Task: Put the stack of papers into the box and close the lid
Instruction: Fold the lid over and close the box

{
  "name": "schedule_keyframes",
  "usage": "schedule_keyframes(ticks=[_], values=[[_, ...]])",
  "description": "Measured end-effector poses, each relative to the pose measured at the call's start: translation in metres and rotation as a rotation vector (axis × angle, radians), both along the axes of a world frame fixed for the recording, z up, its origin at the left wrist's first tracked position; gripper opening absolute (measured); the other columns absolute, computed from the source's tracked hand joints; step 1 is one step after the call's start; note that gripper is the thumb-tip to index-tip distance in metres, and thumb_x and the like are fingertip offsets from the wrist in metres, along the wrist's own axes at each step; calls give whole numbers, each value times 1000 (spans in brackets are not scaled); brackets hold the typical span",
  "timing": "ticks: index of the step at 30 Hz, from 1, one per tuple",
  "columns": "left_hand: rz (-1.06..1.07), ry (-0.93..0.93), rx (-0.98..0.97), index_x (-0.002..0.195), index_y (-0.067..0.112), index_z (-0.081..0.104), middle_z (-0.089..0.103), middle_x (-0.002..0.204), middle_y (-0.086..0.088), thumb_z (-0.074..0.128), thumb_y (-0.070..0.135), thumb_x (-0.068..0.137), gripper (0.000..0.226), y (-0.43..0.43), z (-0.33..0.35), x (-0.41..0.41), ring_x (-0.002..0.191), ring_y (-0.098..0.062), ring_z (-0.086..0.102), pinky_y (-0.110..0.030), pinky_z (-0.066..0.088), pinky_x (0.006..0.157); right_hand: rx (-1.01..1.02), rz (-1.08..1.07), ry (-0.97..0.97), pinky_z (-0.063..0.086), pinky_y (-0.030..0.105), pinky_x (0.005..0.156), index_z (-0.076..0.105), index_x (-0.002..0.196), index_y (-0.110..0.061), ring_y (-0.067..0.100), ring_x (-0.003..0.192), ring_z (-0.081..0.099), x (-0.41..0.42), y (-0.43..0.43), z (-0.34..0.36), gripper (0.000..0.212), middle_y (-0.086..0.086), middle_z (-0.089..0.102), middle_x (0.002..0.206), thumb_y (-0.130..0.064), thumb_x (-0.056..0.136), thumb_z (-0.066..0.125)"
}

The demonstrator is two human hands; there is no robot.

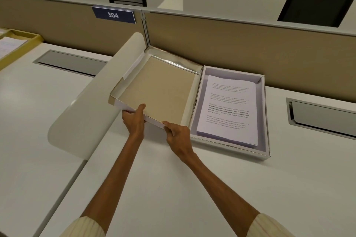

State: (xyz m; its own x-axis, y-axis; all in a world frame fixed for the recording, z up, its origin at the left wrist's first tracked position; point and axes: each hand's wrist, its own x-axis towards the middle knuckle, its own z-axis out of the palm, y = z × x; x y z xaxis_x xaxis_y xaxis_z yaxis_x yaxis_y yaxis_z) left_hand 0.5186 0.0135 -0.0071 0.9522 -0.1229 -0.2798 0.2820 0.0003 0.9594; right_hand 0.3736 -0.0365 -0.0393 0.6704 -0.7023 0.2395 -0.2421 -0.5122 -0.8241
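The stack of printed papers (pixel 228 109) lies inside the open white box (pixel 264 119) on the white desk. The lid (pixel 159 88), tan inside with white walls, stands open to the left of the box, hinged along their shared edge and tilted up off the desk. My left hand (pixel 134 119) grips the lid's near wall close to its left corner, thumb inside. My right hand (pixel 178 136) pinches the same wall further right, near the box.
A rounded cream divider (pixel 92 106) runs under the lid's left side. A tan partition (pixel 250 44) with a "304" sign (pixel 113 15) stands behind. Cable hatches (pixel 71 61) (pixel 323 115) sit in the desk. A yellow tray with papers (pixel 17 44) lies far left.
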Motion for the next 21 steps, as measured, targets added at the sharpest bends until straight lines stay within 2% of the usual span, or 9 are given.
schedule_keyframes(ticks=[1, 3, 6, 9, 11, 12, 14, 17, 21], values=[[-2, -17, -23, 90, 20, 52, 58, 87, 6, 79, 20, 72, 33, -1, 2, -2, 82, -17, 61, -28, 55, 60, 24, 5, -8, 43, -1, 89, 73, 114, -8, 17, 91, 74, -2, -2, 4, 26, 6, 77, 107, -8, 91, 62], [-8, -47, -48, 83, 28, 50, 55, 82, 6, 78, 17, 72, 33, -1, 6, -5, 76, -16, 57, -31, 55, 61, 74, 27, -42, 51, 16, 97, 74, 113, -11, 11, 103, 71, -7, -8, 14, 26, 3, 75, 113, -18, 90, 64], [-16, -126, -40, 91, 25, 54, 58, 86, 4, 78, 15, 71, 33, -1, 13, -11, 77, -18, 58, -42, 57, 76, 144, -24, -116, 58, 28, 89, 73, 115, -13, -2, 100, 65, -11, -26, 42, 32, 2, 73, 117, -31, 90, 63], [-45, -254, -56, 122, 12, 54, 68, 111, -2, 78, 12, 70, 57, -5, 25, -22, 93, -21, 67, -45, 58, 84, 219, -106, -186, 52, 5, 78, 66, 125, -9, -1, 100, 61, -4, -57, 89, 39, 6, 69, 125, -32, 93, 59], [-78, -350, -47, 134, 13, 49, 68, 111, 11, 78, 13, 69, 71, -9, 33, -31, 95, -7, 69, -35, 59, 84, 252, -150, -230, 43, -7, 70, 65, 125, -8, 1, 99, 61, 4, -77, 124, 41, 6, 70, 122, -33, 94, 59], [-96, -400, -30, 136, 15, 47, 66, 108, 20, 79, 14, 69, 74, -12, 38, -36, 92, 1, 69, -29, 59, 84, 256, -166, -246, 44, -6, 70, 66, 124, -8, 1, 97, 62, 8, -85, 140, 40, 6, 71, 118, -34, 94, 59], [-139, -487, 7, 136, 17, 45, 63, 107, 23, 80, 17, 69, 76, -18, 46, -43, 89, 7, 67, -23, 58, 84, 256, -171, -264, 52, 11, 80, 67, 121, -8, 5, 97, 65, 13, -96, 169, 40, 4, 72, 113, -37, 93, 59], [-225, -639, 86, 138, 14, 41, 59, 111, 10, 80, 31, 71, 79, -27, 61, -53, 86, -7, 65, -26, 59, 81, 284, -187, -263, 57, 38, 92, 58, 132, -7, 19, 114, 65, 15, -105, 196, 55, 9, 66, 128, -44, 91, 60], [-295, -859, 309, 129, 8, 47, 68, 94, -8, 75, 51, 71, 77, -40, 69, -81, 69, -19, 64, -33, 63, 71, 283, -201, -210, 58, 47, 90, 53, 134, -4, 31, 117, 63, 12, -110, 215, 67, 17, 61, 133, -50, 86, 64]])
